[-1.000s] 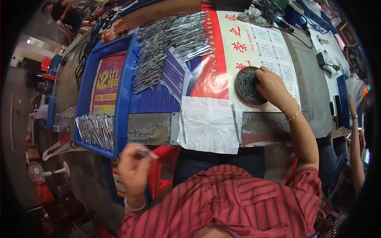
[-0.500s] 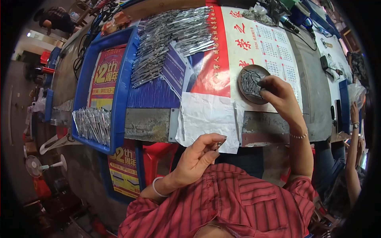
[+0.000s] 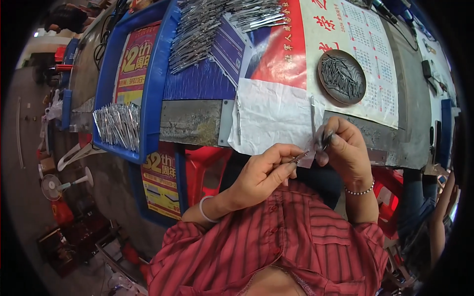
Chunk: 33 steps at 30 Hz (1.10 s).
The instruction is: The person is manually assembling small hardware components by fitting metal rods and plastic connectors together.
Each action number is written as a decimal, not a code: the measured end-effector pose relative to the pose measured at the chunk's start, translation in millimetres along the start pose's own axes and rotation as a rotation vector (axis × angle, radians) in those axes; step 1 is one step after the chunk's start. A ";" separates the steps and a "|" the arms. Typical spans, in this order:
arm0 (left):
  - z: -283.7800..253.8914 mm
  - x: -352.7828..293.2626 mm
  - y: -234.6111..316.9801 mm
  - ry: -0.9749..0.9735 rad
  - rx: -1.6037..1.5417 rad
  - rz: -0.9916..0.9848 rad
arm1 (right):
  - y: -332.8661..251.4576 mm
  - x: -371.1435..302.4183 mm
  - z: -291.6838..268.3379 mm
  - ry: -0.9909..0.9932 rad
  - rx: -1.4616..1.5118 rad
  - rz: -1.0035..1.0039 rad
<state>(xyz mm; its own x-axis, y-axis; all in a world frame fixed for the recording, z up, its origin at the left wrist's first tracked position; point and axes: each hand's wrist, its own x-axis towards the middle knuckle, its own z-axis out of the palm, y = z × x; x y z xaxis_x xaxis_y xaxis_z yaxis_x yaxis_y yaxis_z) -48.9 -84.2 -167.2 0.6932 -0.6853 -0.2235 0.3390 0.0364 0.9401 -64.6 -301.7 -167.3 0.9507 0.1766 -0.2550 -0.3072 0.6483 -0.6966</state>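
While both hands meet below the bench edge [image 3: 197, 121], left hand [image 3: 261, 172] pinches a slim metal piece [image 3: 299, 157], long axis pointing up-right toward right hand [image 3: 343, 148], closed on a small dark part [image 3: 327, 139] just beside.

Free room and obstacles, placed relative to the round dark dish [image 3: 341, 76] of small metal pieces on the counter [image 3: 190, 121]. Below and left of the dish, a white sheet [image 3: 269, 116] lies flat, bare but for two thin metal strips [image 3: 238, 118]; open passage there. Farther left, loose metal blades [image 3: 207, 29] heap against a blue tray [image 3: 155, 74], whose raised rim blocks sideways travel. Right of the dish, bare grey counter runs to small dark tools. Both hands [image 3: 296, 163] meet below the dish, off the counter edge.
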 end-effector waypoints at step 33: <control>-12.2 -5.4 1.3 0.017 0.267 0.213 | -6.6 -16.5 32.4 -0.024 -0.331 0.035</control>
<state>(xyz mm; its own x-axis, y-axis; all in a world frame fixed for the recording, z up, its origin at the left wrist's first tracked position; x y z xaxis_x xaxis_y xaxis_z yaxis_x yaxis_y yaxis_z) -44.4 -71.6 -168.0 0.7414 -0.6708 -0.0174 0.0089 -0.0160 0.9998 -77.0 -284.9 -136.7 0.9389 0.2144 -0.2694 -0.3330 0.3666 -0.8688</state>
